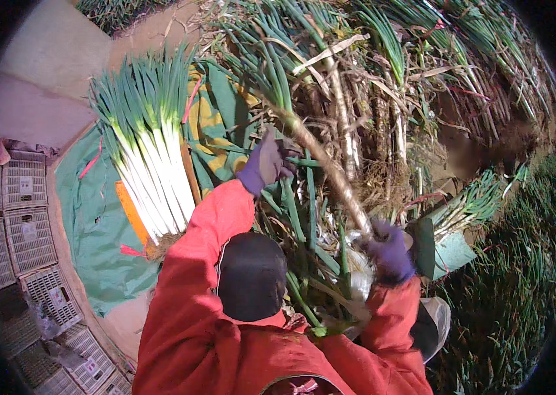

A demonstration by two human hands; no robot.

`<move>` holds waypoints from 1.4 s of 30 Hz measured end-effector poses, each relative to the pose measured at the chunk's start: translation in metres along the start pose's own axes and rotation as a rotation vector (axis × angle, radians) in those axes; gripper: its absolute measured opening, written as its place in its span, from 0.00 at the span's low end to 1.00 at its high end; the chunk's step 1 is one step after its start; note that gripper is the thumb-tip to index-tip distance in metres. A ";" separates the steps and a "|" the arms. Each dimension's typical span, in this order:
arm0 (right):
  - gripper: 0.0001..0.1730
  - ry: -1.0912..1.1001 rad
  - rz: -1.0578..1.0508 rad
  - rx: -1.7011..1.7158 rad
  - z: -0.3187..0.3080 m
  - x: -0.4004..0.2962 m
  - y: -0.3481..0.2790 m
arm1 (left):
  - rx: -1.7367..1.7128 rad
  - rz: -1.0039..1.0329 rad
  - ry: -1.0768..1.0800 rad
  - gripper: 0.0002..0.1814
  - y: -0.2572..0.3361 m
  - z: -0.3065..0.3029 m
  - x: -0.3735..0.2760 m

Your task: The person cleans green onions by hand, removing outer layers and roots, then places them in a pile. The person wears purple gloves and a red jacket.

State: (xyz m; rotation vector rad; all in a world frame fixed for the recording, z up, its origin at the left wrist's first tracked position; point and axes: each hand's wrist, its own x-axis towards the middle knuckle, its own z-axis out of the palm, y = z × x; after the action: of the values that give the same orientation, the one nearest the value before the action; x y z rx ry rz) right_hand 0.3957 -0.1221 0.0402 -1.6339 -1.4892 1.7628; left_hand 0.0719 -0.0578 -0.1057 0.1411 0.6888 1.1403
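Observation:
My right hand [389, 252], in a purple glove and blurred, grips the lower end of a long Welsh onion stalk [330, 165]. The stalk slants up and left, its outer skin brown and its leaves green. By its upper part is my left hand [269, 163], gloved with thumb and fingers apart. A green leaf strip [303, 162] crosses at its fingers; whether they hold it cannot be told. Left of my left arm lies a bundle of clean white Welsh onions [154, 173] with roots at the bottom. Stripped leaves [297, 212] lie between my arms.
Unpeeled Welsh onions [347, 108] with soil and dry leaves are heaped ahead. An orange strip [131, 210] shows under the clean bundle, on a green tarp [93, 237]. Plastic crates [29, 237] line the left side. A smaller onion bunch [470, 210] lies at right.

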 end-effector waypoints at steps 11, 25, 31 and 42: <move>0.16 0.063 -0.202 0.340 0.048 -0.026 -0.028 | 0.547 0.023 -0.138 0.34 0.023 0.170 -0.074; 0.18 0.413 -0.438 -0.364 0.072 -0.073 -0.005 | 0.509 0.238 0.034 0.20 -0.013 0.193 -0.121; 0.15 0.174 -0.068 0.024 0.061 -0.099 0.082 | 0.307 0.153 -0.130 0.17 -0.003 0.180 -0.107; 0.20 0.031 -0.141 0.595 0.074 -0.125 -0.009 | 0.823 0.494 0.198 0.14 -0.017 0.220 -0.120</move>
State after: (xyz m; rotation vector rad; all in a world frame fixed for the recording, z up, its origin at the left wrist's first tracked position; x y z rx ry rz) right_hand 0.3656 -0.2508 0.1010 -1.2120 -0.9073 1.8492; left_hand 0.1822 -0.1187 0.1117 0.9461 1.3234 1.2823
